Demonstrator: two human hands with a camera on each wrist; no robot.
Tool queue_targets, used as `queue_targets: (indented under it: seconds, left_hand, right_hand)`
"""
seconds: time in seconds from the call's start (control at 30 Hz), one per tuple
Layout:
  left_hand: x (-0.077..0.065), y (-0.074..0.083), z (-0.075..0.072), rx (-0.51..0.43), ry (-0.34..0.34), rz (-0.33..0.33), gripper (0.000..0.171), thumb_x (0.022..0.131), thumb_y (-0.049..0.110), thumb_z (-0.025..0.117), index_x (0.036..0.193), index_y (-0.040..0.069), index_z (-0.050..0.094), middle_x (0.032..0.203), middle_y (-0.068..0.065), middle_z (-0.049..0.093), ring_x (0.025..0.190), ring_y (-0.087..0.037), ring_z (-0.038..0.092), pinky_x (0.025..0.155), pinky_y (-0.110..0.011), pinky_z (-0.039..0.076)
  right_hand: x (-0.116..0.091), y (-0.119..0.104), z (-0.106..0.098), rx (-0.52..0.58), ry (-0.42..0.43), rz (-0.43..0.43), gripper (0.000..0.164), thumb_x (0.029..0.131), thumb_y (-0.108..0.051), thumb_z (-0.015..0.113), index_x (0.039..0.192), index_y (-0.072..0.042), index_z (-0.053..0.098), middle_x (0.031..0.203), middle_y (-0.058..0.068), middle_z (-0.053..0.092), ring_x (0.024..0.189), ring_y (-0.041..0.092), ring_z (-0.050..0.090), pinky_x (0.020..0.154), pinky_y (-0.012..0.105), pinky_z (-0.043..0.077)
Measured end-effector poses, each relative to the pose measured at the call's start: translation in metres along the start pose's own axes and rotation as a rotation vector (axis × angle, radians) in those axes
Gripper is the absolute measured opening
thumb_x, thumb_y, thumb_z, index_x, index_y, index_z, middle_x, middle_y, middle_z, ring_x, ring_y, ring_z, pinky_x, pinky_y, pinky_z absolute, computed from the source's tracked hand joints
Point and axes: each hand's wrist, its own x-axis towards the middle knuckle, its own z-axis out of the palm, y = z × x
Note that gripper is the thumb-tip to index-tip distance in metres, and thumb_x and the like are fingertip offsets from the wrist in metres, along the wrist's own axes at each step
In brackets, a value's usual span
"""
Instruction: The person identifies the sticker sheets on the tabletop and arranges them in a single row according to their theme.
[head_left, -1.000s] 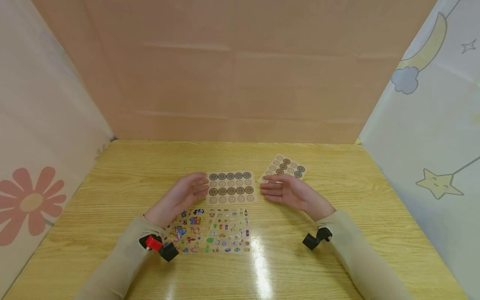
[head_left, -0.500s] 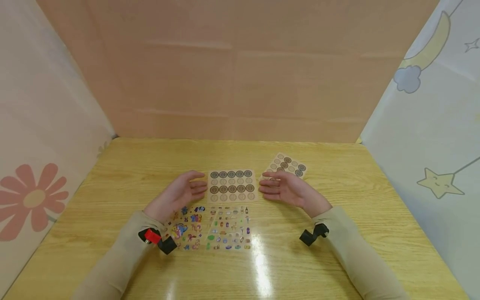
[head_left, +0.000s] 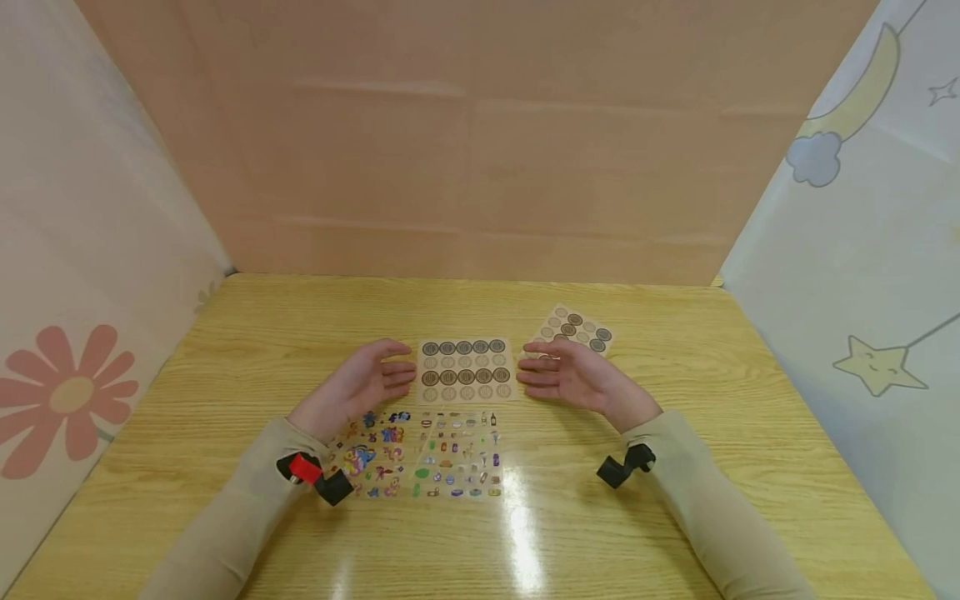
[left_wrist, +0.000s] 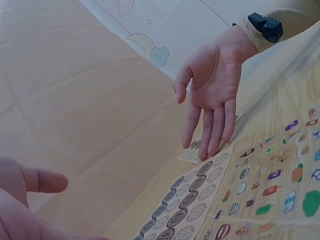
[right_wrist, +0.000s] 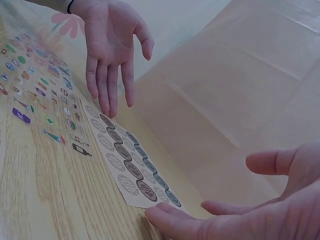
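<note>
A tan sheet of round stickers (head_left: 467, 371), with alternating dark and pale rows, lies flat on the table between both hands. My left hand (head_left: 360, 379) is at its left edge, fingers extended and palm facing inward, holding nothing. On the other side, my right hand (head_left: 581, 379) mirrors it with fingers extended and holds nothing. Whether fingertips touch the sheet is unclear. A second sheet of round stickers (head_left: 581, 327) lies askew behind the right hand, partly hidden by it. Nearer me are clear sheets of colourful stickers: cartoon figures (head_left: 390, 454) at left, partly behind my left wrist, and food items (head_left: 453, 471) at right.
The wooden table (head_left: 675, 358) meets an orange-tan backdrop (head_left: 465, 167) along its far edge. Printed panels stand on both sides, a flower (head_left: 71, 396) on the left one and a star (head_left: 879, 367) on the right. Each sleeve carries a small black camera mount (head_left: 613, 472) at the wrist.
The head view has shifted slightly, so the table and sheets sit a little higher. Both hands stay beside the sheet, their fingers slightly more spread. The sheets keep their arrangement.
</note>
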Motion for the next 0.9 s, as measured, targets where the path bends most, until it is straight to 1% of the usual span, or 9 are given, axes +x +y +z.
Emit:
queue_targets:
  seconds: [0.17,0.37,0.5,0.6,0.77,0.83,0.9]
  left_hand:
    - [0.000,0.001,0.001,-0.004,-0.023,-0.006,0.053,0.100,0.018,0.039,0.142,-0.009,0.020,0.147,-0.036,0.013,0.137,-0.046,0.017,0.114,-0.048,0.019]
    - [0.001,0.000,0.000,-0.032,-0.006,-0.008,0.055,0.100,0.018,0.039,0.144,-0.009,0.017,0.147,-0.035,0.014,0.137,-0.045,0.018,0.114,-0.047,0.019]
    - [0.003,0.000,0.001,-0.057,0.007,-0.011,0.055,0.100,0.018,0.040,0.144,-0.008,0.020,0.146,-0.034,0.018,0.136,-0.045,0.022,0.114,-0.047,0.020]
    - [0.007,0.001,0.001,-0.058,-0.001,-0.010,0.048,0.100,0.017,0.040,0.139,-0.008,0.026,0.147,-0.034,0.018,0.136,-0.044,0.023,0.113,-0.046,0.021]
    - [0.014,0.002,0.002,-0.076,-0.011,-0.014,0.032,0.101,0.013,0.041,0.128,-0.001,0.032,0.148,-0.034,0.018,0.136,-0.043,0.023,0.113,-0.045,0.023]
    - [0.017,0.001,0.003,-0.069,-0.010,-0.019,0.027,0.101,0.012,0.041,0.125,0.002,0.032,0.147,-0.033,0.021,0.136,-0.041,0.025,0.113,-0.045,0.023]
    - [0.020,0.000,0.003,-0.050,-0.009,-0.022,0.025,0.102,0.011,0.040,0.124,0.000,0.033,0.145,-0.032,0.025,0.133,-0.039,0.030,0.113,-0.043,0.024]
  right_hand:
    - [0.002,0.000,-0.001,0.007,-0.009,-0.005,0.056,0.103,-0.021,0.034,0.148,0.006,0.013,0.149,0.033,0.016,0.135,0.047,0.024,0.110,0.052,0.027]
    - [0.002,0.000,-0.001,0.022,-0.006,-0.001,0.057,0.103,-0.021,0.033,0.149,0.005,0.011,0.149,0.032,0.016,0.136,0.046,0.023,0.109,0.052,0.028]
    - [0.003,0.001,-0.002,0.012,0.004,-0.008,0.056,0.104,-0.022,0.032,0.149,0.006,0.012,0.149,0.031,0.017,0.135,0.046,0.025,0.109,0.051,0.029]
    - [0.003,0.001,-0.003,0.009,0.006,-0.003,0.055,0.104,-0.022,0.031,0.149,0.005,0.013,0.149,0.030,0.019,0.136,0.044,0.025,0.109,0.050,0.029]
    - [0.004,0.000,-0.004,-0.001,-0.011,0.002,0.054,0.105,-0.022,0.029,0.150,0.004,0.012,0.150,0.029,0.021,0.137,0.042,0.024,0.111,0.049,0.027]
    - [0.005,0.000,-0.004,-0.001,-0.016,0.003,0.054,0.105,-0.022,0.028,0.150,0.003,0.013,0.150,0.029,0.021,0.137,0.041,0.024,0.111,0.048,0.026]
    - [0.006,0.000,-0.004,-0.001,-0.015,0.003,0.054,0.105,-0.022,0.029,0.150,0.003,0.014,0.150,0.028,0.023,0.137,0.041,0.025,0.112,0.047,0.026]
